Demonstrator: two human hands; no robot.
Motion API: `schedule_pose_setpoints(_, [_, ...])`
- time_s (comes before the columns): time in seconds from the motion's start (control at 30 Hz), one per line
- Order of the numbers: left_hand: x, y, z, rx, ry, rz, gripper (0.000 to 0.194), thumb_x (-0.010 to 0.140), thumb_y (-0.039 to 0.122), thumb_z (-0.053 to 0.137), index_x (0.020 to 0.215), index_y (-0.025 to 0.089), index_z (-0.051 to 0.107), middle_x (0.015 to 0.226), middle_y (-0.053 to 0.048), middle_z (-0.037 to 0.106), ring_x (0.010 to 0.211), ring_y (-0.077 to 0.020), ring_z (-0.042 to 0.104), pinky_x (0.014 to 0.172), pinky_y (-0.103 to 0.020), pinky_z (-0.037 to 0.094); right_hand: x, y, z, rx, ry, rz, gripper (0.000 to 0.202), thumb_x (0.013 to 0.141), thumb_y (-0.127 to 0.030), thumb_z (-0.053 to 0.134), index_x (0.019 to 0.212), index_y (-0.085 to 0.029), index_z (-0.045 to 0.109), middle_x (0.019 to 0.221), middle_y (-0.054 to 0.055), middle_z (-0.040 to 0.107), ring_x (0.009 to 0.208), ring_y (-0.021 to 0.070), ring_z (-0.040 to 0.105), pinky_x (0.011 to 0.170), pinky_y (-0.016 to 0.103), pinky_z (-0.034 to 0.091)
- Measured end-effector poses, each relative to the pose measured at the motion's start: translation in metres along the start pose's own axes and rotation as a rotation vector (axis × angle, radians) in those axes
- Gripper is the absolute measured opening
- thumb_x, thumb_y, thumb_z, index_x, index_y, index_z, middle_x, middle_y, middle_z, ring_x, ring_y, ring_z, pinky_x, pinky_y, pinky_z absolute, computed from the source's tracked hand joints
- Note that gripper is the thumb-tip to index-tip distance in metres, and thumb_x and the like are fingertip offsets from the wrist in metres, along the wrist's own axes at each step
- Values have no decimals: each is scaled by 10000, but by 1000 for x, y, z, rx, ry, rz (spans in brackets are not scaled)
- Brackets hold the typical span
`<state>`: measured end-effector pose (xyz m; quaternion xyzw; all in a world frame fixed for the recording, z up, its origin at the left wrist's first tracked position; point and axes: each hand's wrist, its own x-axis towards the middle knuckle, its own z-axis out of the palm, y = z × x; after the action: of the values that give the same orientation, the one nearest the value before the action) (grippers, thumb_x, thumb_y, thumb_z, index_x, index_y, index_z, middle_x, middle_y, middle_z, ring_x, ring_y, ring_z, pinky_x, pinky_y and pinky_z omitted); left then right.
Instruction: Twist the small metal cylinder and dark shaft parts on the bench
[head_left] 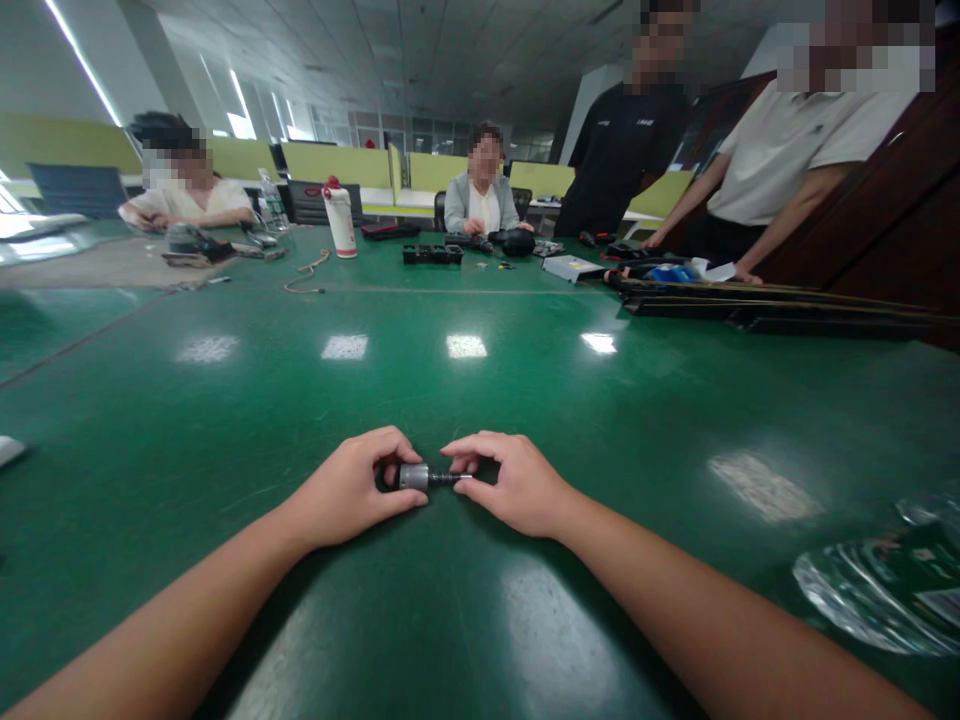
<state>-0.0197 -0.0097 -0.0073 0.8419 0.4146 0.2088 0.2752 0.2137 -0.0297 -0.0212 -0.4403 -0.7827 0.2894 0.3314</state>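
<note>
"One white object (10, 450), cut off by the frame, on the far left of the green table (187, 420). What comes next, going right?"

"The left hand (345, 495). Its thumb and fingers grip a silver cylinder (414, 477), whose black end (387, 476) sits inside the curl of the hand."

"And out of the cylinder?"

"A thin dark shaft (445, 478) points right, ending in a bright tip (466, 477). The whole piece lies level between the hands; whether it touches the table, I can't tell."

"Then the right hand (521, 490)?"

"Fingers curved, thumb at the tip. Pinching it or only around it? I can't tell."

"So how far along is this?"

"The piece is in hand and steadied on its left side, I'd judge, with shaft and cylinder joined. Whether anything is being fitted or freed doesn't show, nor how much is left."

"Anything farther right?"

"A clear bottle (874, 590), well apart from both hands."
</note>
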Motion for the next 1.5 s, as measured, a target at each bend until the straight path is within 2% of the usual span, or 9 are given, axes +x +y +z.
schedule_pose_setpoints(0.2, [-1,4,-1,-25,-37,-1,271,729,363,754,886,181,628,773,11,589,682,-145,551,623,-241,408,-1,-4,1,-15,-29,-22,342,750,-87,689,1066,-215,691,866,16,713,783,146,633,777,300,495])
schedule_pose_setpoints(0.37, [-1,8,-2,-28,-50,-25,231,811,396,665,896,181,656,716,14,580,660,-144,545,603,-236,393,-1,-4,1,-98,-46,-80,251,763,-104,688,990,-211,710,852,21,705,792,155,620,754,295,469])
schedule_pose_setpoints(0.67, [0,8,-2,-4,-59,-44,246,735,371,724,874,181,654,696,27,571,648,-144,550,596,-235,386,-2,-3,2,-183,-92,-128,220,773,-173,720,988,-219,707,923,31,702,887,187,604,813,331,428])
schedule_pose_setpoints(0.87, [0,6,-1,15,-73,-35,242,740,365,724,871,179,641,726,17,578,676,-156,558,617,-247,392,-1,-4,3,-198,-108,-142,216,780,-199,735,994,-217,709,933,31,708,899,190,607,822,339,415])
schedule_pose_setpoints(1.17, [-1,9,-3,8,-76,-11,197,751,318,704,859,171,629,725,19,582,667,-149,555,615,-244,394,-1,-4,3,-175,-95,-143,159,766,-215,762,919,-211,718,845,16,693,827,167,599,776,308,409])
schedule_pose_setpoints(1.5, [-1,8,-4,17,-98,-12,220,759,350,708,863,171,633,739,13,594,676,-152,570,620,-248,405,-2,-4,1,-161,-73,-161,135,747,-215,772,867,-183,719,787,14,678,764,151,592,733,284,413])
